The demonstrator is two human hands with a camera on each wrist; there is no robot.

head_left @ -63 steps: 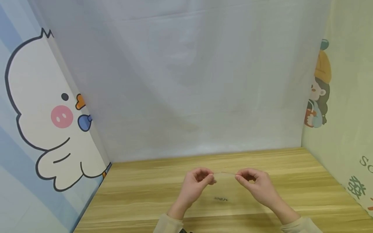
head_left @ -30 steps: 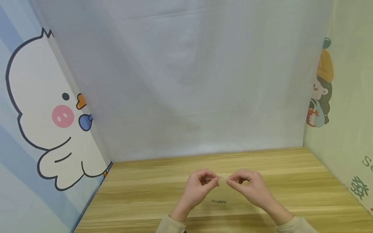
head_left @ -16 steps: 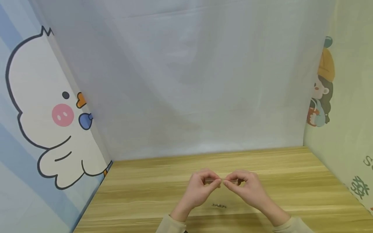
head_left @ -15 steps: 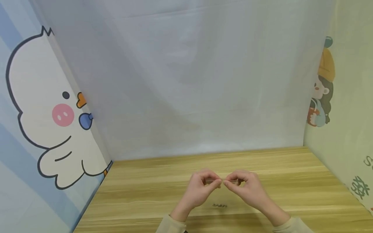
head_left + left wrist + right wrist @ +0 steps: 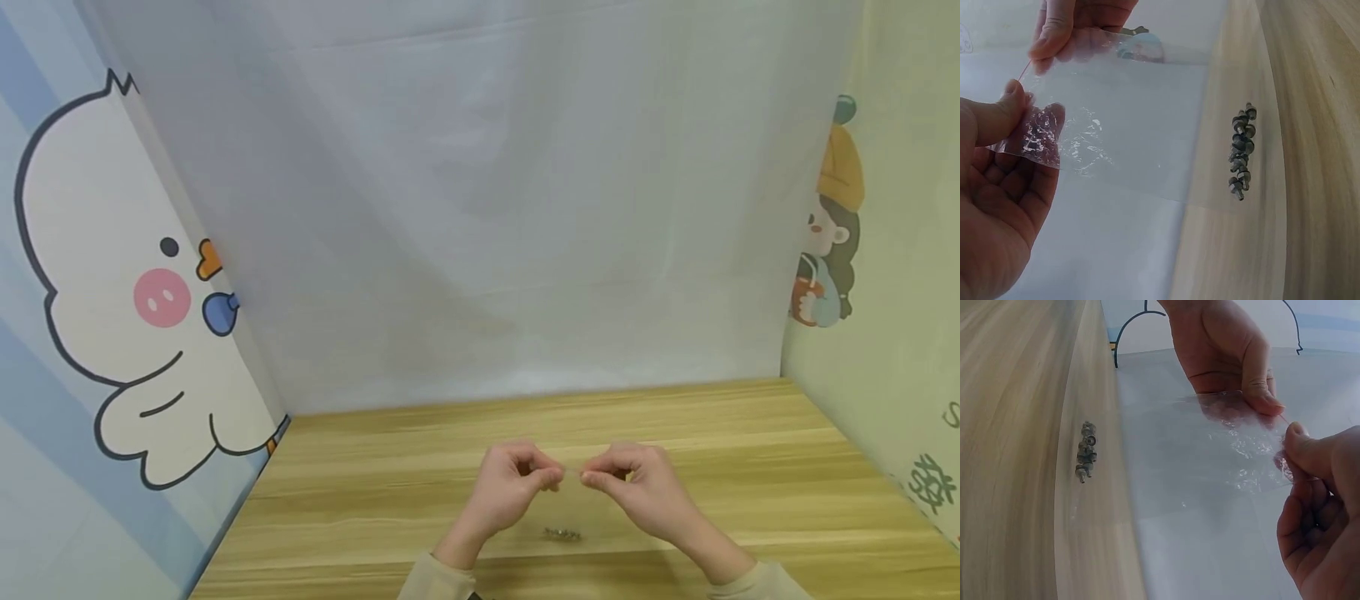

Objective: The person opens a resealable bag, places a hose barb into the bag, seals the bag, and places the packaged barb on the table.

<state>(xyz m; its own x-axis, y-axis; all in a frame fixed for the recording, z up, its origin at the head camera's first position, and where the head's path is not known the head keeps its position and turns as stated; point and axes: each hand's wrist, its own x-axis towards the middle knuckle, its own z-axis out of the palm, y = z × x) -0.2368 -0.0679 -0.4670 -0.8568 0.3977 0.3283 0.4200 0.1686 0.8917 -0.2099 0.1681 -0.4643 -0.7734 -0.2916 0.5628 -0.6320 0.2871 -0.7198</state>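
A clear plastic zip bag [image 5: 1141, 125] with a thin red line [image 5: 1024, 69] along its top hangs between my hands. Several small metal bolts with dark rings [image 5: 1242, 150] lie clustered along the bottom of the bag; the head view shows them as a little dark row [image 5: 562, 534] below the hands. My left hand [image 5: 506, 487] pinches the top edge at one side between thumb and index finger. Opposite it, my right hand [image 5: 637, 492] pinches the same edge, a short gap separating the fingertips. The plastic is wrinkled and shiny near the fingers.
Under the hands lies a wood-grain table [image 5: 360, 500]. A pale grey curtain [image 5: 480, 208] stands behind it, with a duck-printed panel [image 5: 82, 250] at left and a light green printed panel [image 5: 900, 250] at right.
Both hands slid inward along the bag's top edge until their fingertips nearly met. Since then they have parted slightly. The bolts hang a little lower in the head view.
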